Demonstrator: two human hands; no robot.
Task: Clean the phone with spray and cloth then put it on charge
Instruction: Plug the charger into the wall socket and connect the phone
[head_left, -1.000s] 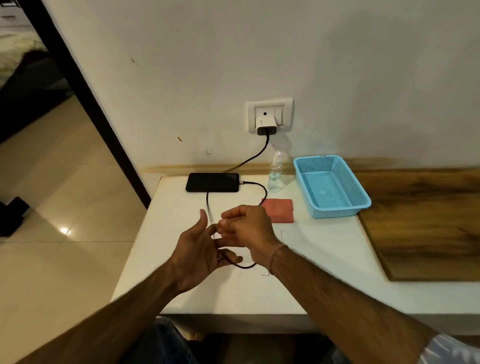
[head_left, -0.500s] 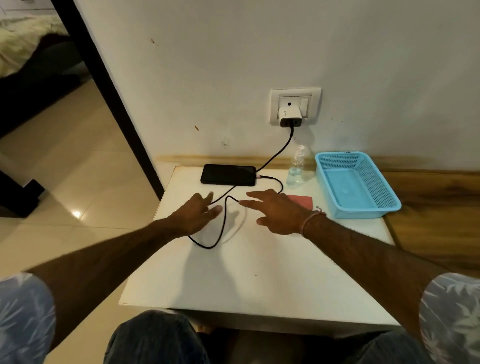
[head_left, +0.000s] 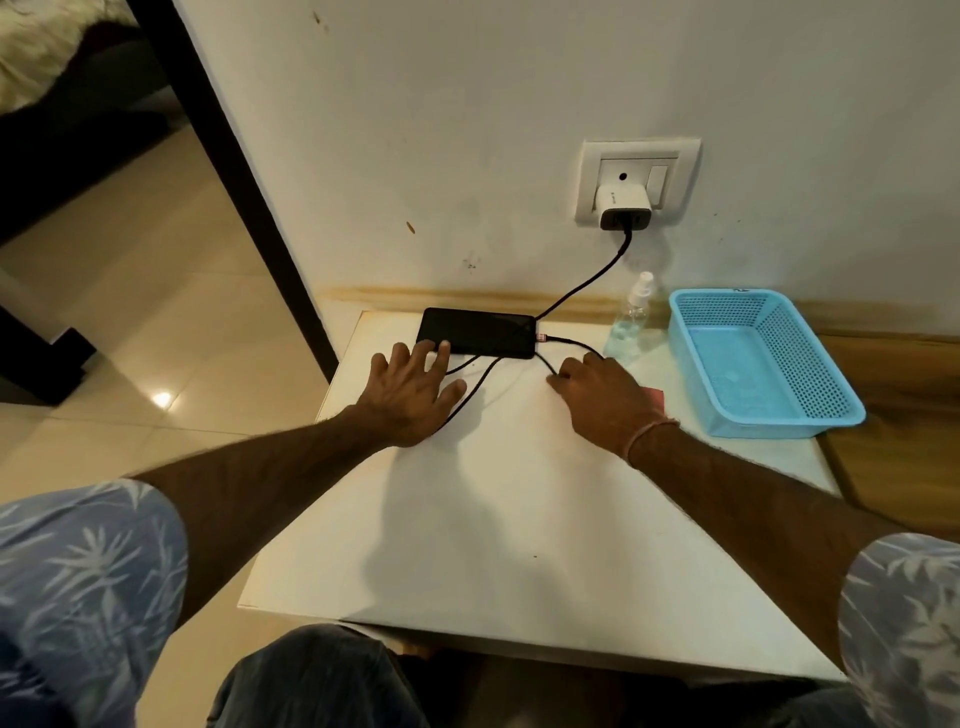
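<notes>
Our left hand lies open, fingertips on the black phone. Our right hand touches the cable; we cannot tell if it grips.

No text can be read — the small mark on the charger is too blurred.

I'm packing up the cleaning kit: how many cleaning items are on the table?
2. The spray bottle stands at the back, between the phone and the blue basket; the red cloth lies beside the basket, mostly hidden behind the right hand.
</notes>
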